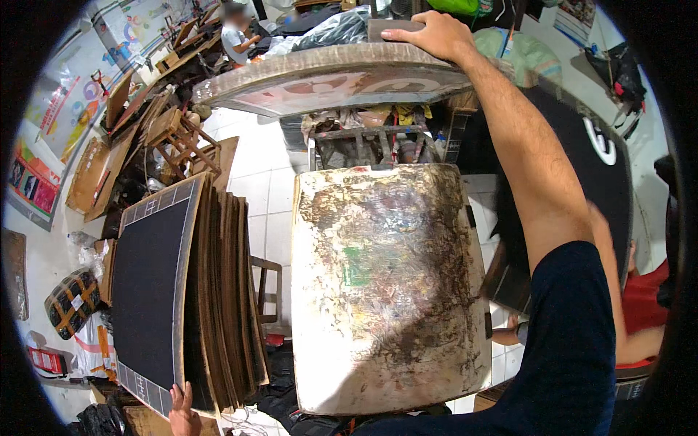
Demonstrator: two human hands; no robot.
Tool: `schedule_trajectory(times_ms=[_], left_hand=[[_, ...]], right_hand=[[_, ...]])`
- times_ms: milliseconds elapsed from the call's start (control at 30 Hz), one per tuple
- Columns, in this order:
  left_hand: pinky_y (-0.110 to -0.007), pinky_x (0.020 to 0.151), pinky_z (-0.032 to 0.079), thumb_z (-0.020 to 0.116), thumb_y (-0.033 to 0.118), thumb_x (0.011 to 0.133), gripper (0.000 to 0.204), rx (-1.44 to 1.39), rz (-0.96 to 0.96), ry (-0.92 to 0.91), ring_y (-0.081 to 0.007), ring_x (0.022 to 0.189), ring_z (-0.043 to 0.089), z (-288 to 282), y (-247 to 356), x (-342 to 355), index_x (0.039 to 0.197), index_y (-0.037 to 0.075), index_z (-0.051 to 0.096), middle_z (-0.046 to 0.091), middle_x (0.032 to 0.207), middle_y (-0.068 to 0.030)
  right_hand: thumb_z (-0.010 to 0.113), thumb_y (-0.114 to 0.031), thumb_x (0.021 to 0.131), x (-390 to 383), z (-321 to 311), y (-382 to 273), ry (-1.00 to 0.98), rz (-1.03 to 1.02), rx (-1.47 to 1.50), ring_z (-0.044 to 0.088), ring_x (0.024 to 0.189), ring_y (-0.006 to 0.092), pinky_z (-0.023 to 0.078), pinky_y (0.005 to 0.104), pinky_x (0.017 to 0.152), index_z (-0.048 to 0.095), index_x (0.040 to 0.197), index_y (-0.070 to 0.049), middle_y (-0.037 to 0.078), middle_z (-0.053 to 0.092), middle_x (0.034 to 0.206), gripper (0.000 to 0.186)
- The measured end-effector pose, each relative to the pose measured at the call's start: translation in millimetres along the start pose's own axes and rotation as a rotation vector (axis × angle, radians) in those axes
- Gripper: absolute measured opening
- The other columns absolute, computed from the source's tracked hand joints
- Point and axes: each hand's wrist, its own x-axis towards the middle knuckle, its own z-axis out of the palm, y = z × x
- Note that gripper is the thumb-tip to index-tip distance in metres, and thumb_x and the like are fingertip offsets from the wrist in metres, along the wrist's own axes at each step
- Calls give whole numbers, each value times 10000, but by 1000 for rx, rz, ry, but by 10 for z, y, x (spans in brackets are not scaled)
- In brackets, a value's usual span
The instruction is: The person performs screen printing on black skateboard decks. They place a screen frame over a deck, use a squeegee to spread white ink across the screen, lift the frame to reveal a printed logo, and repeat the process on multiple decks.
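Note:
At the far side, my right hand [445, 38] grips a brown block [389, 30] on the top edge of a raised, tilted screen frame [291, 69]. Reddish and white shapes show on the frame's mesh. Beneath and nearer stands a white board [385, 291], its surface crusted with dark and coloured paint stains and a small green patch. To the left, a stack of thin boards [225, 291] leans at a slant. Its outermost board [153, 269] carries black cloth with white lines. My left hand [184, 414], cut off by the lower edge, has its fingers closed on that board's near corner.
A person in red [647, 298] is close at my right, beside a black-covered table [574, 160] with a white shape. Another person [236, 38] is at the far left. Wooden stools [178, 142], loose planks and a taped black parcel [73, 301] line the left side.

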Motion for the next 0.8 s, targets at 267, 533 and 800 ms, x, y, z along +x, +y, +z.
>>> schedule_trajectory(times_ms=[267,533,800], left_hand=[[-492,981,596,711,78,851,849,-171,322,-83,-396,1234,671,-622,2108,-138,1633,246,426,583,1498,-244],[-529,1143,419,693,443,982,646,-124,-756,742,-507,1316,564,992,92,25,1361,-74,614,630,1371,-334],[-423,747,512,611,552,1040,624,-1299,-1029,437,-236,820,648,1825,-985,-769,1145,-54,714,703,987,-115]], right_hand=[[635,-949,693,-66,-17,-30,-98,69,17,706,1219,348,539,471,1044,733,1352,-105,212,736,1295,1075],[657,-901,745,-153,-137,-127,-122,73,61,727,1157,356,549,485,1008,751,1300,-68,198,765,1226,1005],[645,-939,709,-162,-116,-154,-96,81,18,709,1211,346,546,474,1036,728,1347,-80,190,740,1303,1073]])
